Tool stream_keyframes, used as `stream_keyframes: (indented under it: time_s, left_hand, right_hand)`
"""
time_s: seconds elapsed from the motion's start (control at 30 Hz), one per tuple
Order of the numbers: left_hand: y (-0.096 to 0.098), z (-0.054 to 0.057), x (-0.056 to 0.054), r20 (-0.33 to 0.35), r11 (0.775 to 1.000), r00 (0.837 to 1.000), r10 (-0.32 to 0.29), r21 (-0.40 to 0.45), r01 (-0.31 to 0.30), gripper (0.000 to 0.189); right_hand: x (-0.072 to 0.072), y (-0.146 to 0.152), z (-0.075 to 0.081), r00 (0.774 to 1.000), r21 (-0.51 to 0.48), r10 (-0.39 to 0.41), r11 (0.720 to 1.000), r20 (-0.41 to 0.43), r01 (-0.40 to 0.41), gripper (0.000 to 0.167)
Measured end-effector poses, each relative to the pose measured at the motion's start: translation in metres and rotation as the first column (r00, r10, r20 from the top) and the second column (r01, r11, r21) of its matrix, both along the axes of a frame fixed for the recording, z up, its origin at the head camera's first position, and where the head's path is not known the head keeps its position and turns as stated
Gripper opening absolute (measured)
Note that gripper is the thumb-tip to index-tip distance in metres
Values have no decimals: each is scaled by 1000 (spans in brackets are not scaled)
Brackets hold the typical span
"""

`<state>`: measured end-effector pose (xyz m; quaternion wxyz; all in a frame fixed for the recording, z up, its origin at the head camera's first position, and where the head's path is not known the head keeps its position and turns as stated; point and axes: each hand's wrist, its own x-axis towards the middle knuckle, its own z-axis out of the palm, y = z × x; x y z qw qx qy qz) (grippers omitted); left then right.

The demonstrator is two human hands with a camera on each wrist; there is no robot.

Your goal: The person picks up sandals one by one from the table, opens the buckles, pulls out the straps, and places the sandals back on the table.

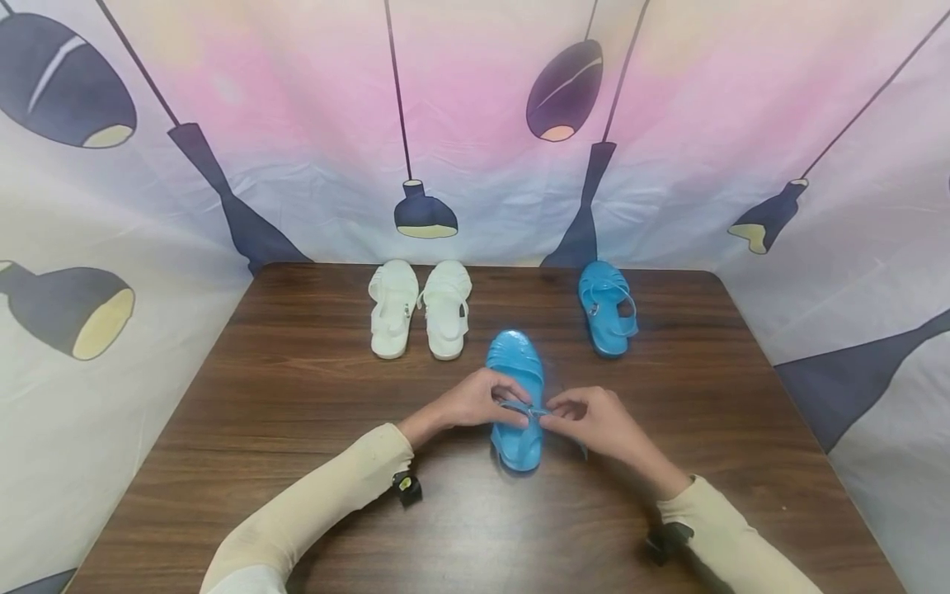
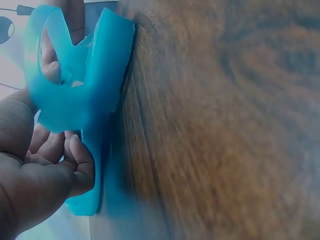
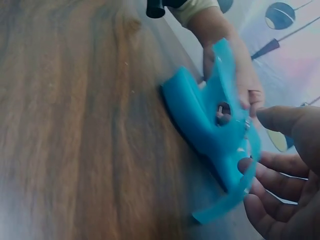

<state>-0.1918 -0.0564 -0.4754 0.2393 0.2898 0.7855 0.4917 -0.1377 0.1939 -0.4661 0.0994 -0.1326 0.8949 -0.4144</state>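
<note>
A blue jelly sandal (image 1: 515, 356) sits on the table between both hands, its toe pointing away. My left hand (image 1: 481, 399) reaches in from the left and pinches the ankle strap beside a small metal buckle (image 3: 247, 125). From the right, my right hand (image 1: 599, 419) holds the strap (image 3: 227, 202) between thumb and fingers. The strap's loose end hangs down past the right fingers in the right wrist view. In the left wrist view, the sandal's back strap (image 2: 62, 107) stands up over the heel and hides part of the left fingers.
A pair of white sandals (image 1: 391, 318) stands at the back of the brown wooden table (image 1: 312, 462). Another blue sandal (image 1: 609, 318), its strap looped up, is at the back right. A lamp-patterned cloth (image 1: 490, 223) hangs behind the table.
</note>
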Motion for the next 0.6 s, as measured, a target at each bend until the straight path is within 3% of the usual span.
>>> stream_keyframes:
  time_s: [0.27, 0.6]
  left_hand:
    - [-11, 7, 0, 0, 999, 1000, 28, 23, -28, 27]
    - [-12, 4, 2, -78, 999, 997, -7, -35, 4, 22]
  right_hand:
    - [-3, -16, -5, 999, -10, -23, 1000, -46, 23, 34]
    - [-5, -24, -6, 994, -14, 18, 1000, -110, -19, 17]
